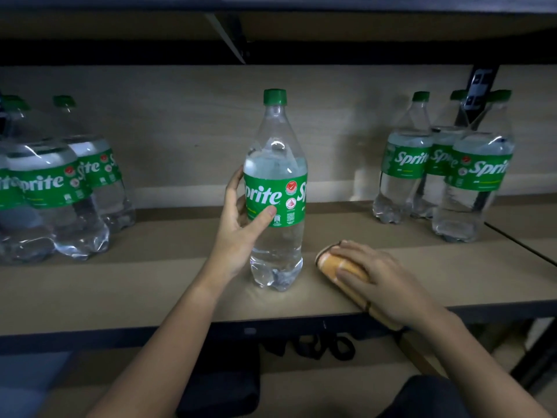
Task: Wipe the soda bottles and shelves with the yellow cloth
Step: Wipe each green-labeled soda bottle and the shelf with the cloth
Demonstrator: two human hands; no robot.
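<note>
A clear Sprite bottle [275, 188] with a green cap and green label stands upright in the middle of the wooden shelf [150, 282]. My left hand [241, 218] grips it around the label, thumb on the front. To its right, the yellow cloth [334, 265] lies bunched on the shelf near the front edge. My right hand [379, 276] lies on top of the cloth, fingers curled over it, and hides most of it. A strip of cloth hangs over the shelf edge under my wrist.
A group of Sprite bottles [54, 191] stands at the left of the shelf, and three more [446, 173] stand at the right by a dark metal bracket [479, 95]. Another shelf [271, 25] runs close overhead. Below the dark front rail [120, 336] lie dark objects and cords.
</note>
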